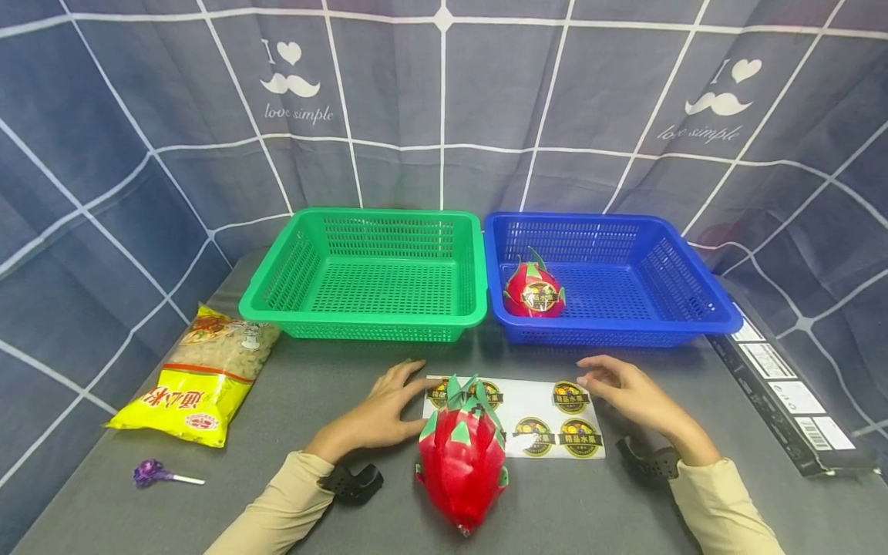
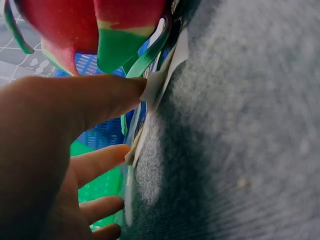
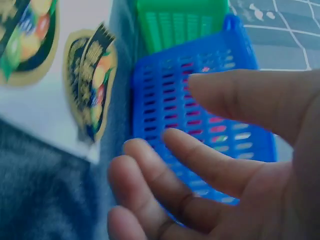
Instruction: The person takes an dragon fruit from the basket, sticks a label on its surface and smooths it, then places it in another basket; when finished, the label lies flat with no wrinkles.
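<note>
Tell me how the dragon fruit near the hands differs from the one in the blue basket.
The near dragon fruit lies on the grey table, while the basket dragon fruit sits inside the blue basket. The basket dragon fruit shows a round sticker; the near dragon fruit shows none on its visible side. Both are red with green leaf tips.

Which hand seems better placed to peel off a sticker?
Probably the right hand: it's empty and beside a sticker, while the left hand touches the opposite end of the sticker sheet.
</note>
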### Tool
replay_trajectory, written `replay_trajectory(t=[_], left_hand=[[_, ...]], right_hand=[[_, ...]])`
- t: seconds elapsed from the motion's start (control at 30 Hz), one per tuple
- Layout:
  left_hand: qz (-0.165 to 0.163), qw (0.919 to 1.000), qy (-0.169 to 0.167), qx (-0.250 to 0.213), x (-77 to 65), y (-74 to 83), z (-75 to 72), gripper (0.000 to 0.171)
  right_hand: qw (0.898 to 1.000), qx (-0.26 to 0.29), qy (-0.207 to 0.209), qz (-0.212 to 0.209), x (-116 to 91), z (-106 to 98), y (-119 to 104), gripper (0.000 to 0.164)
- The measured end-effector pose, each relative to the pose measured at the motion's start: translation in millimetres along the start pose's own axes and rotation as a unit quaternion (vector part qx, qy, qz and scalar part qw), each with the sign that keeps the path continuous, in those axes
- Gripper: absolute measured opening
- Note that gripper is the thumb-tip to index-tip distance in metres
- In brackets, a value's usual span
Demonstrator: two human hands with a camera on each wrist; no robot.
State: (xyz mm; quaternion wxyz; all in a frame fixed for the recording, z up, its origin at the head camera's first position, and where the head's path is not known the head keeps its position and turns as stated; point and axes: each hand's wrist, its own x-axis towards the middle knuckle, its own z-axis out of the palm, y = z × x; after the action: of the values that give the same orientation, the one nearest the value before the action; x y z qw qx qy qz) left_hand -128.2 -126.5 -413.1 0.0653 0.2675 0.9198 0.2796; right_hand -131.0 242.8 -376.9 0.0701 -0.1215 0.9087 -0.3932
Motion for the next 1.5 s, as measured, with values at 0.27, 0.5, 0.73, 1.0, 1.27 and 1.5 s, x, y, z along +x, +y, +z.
replay_trajectory(t=[0.27,0.5,0.73,1.0,1.27,1.5], left_hand=[[0.005,0.9999,-0.015,-0.001,-1.0,-0.3,-1.3,0.063],[0.008,0.9999,-0.013,0.007,-0.7,-0.5,-1.8,0.064],[0.003,0.9999,-0.012,0.007,-0.1,-1.6,-0.9,0.064],[-0.003,0.9998,-0.017,0.007,0.7,-2.7,0.4,0.066],[-0.007,0.9997,-0.021,0.000,-0.8,-1.6,0.1,0.066],[-0.009,0.9997,-0.023,0.000,-0.7,-1.1,0.1,0.066]], right_hand=[[0.999,-0.019,0.017,0.041,5,3,7,0.037],[0.999,-0.001,0.032,0.041,6,6,4,0.038],[0.999,0.038,0.003,0.038,7,10,6,0.041],[0.999,0.016,0.008,0.040,5,11,4,0.039],[0.998,0.040,0.005,0.051,6,11,5,0.043],[0.996,0.064,-0.003,0.058,6,11,4,0.043]])
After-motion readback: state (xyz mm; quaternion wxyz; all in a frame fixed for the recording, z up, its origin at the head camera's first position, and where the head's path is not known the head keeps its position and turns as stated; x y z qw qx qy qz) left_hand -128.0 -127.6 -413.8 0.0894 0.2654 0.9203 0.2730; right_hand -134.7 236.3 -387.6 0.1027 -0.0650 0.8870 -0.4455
